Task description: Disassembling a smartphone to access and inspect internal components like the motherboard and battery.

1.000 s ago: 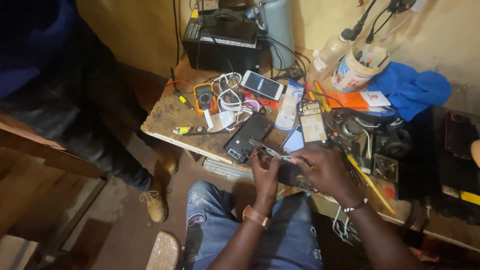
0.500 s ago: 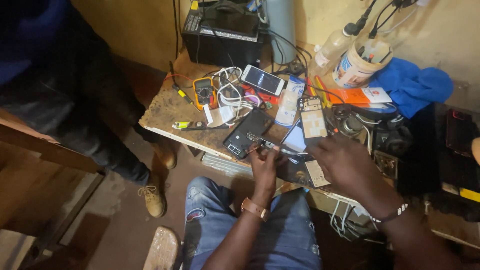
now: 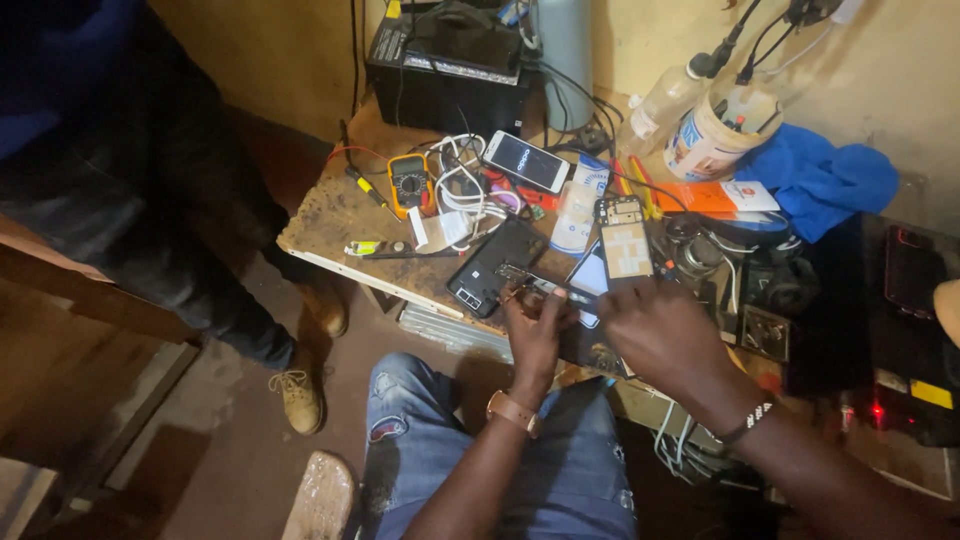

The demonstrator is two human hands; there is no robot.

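Observation:
My left hand [image 3: 534,325], with a watch on its wrist, pinches a small thin metal part [image 3: 530,282] at the near edge of a cluttered wooden workbench [image 3: 330,215]. Beside it my right hand [image 3: 655,330], a beaded bracelet on the wrist, hovers palm down with its fingers curled over a dark opened phone; whether it grips anything is hidden. A black phone back cover [image 3: 493,265] lies just left of my left hand. An opened phone with its battery showing [image 3: 625,240] lies just beyond my right hand.
On the bench: a yellow multimeter [image 3: 410,182], white cables, a white phone [image 3: 526,160], a black battery box [image 3: 445,65], a plastic tub of tools [image 3: 712,140], a blue cloth [image 3: 820,180]. Another person's dark trouser legs and tan boots [image 3: 300,395] stand at left.
My right hand has slid right and back toward me, off the phone it was working over. My left hand has stayed at the bench edge with the small part. The view shifted slightly.

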